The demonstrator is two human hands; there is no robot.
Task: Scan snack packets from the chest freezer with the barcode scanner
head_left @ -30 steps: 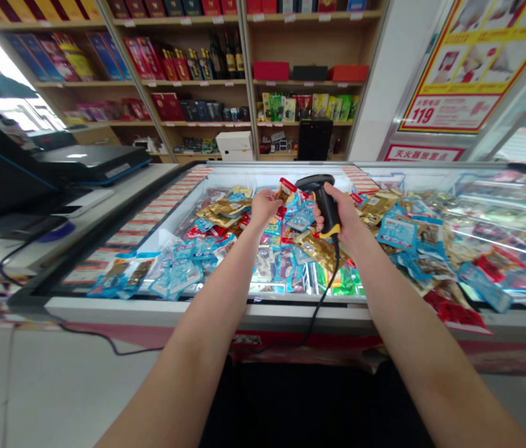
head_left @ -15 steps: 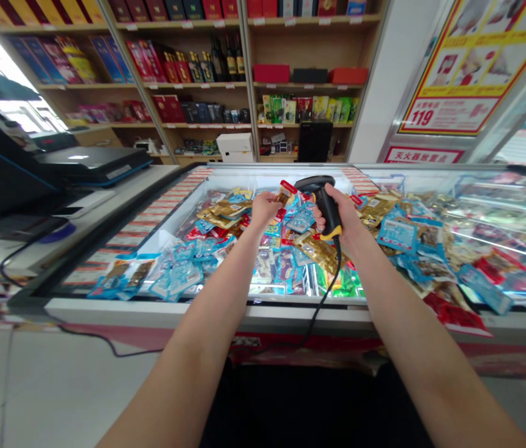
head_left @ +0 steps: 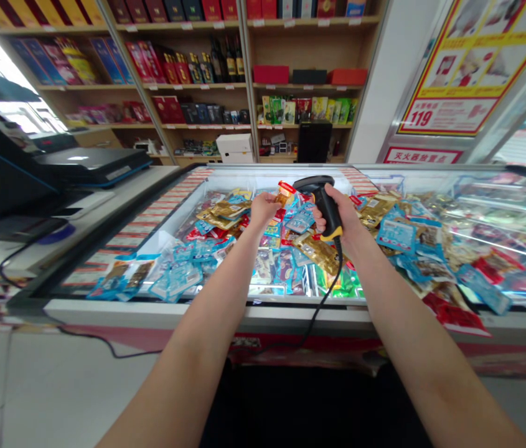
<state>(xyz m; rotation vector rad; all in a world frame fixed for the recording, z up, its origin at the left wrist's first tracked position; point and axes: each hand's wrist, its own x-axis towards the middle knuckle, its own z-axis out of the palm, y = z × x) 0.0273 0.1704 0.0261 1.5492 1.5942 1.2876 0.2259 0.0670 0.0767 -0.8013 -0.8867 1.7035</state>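
My left hand pinches a small gold snack packet with a red top above a freezer full of packets. My right hand is wrapped around the handle of a black corded barcode scanner with a yellow band. The scanner's head points left, towards the packet, and a short gap separates them. Below both hands lie heaped blue, gold and red packets, with a gold one nearest my right hand. The scanner's black cable drops over the freezer's front rim.
A counter with a black till unit stands at left. Wooden shelves of boxes and bottles fill the back. A yellow and red poster hangs at upper right. More packets lie under the glass lid at right.
The scene sits slightly lower in the view. Both hands have barely moved, and each holds the same thing as before.
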